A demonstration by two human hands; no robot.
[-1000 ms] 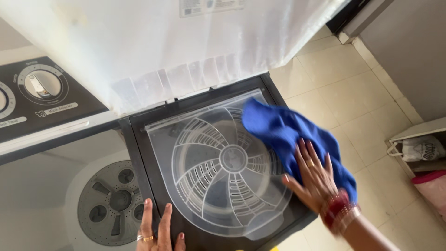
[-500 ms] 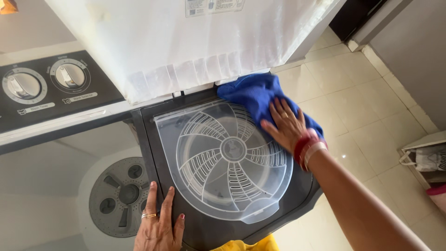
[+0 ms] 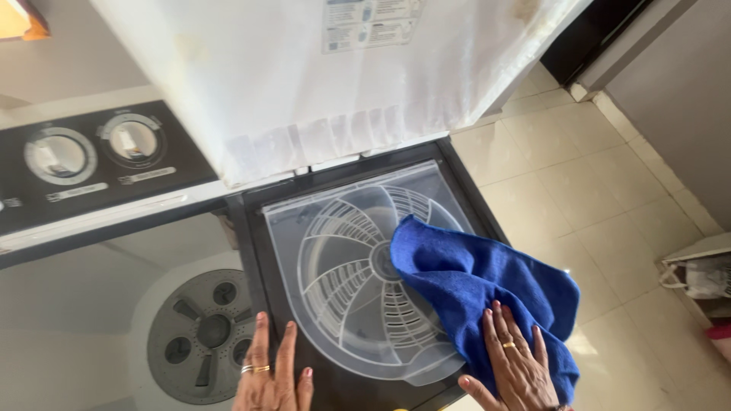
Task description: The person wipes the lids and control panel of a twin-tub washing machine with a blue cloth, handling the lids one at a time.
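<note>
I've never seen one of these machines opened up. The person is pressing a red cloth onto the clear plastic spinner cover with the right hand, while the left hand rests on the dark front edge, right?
Nearly. The head view shows the cloth is blue, not red. The rest holds: the right hand presses it onto the clear plastic spinner cover, and the left hand rests on the dark front edge.

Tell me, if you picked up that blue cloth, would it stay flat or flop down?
It would probably flop: the blue cloth already lies in soft folds over the clear plastic cover. It looks light and fluffy. Under the right hand it likely slides easily on that smooth plastic.
</note>
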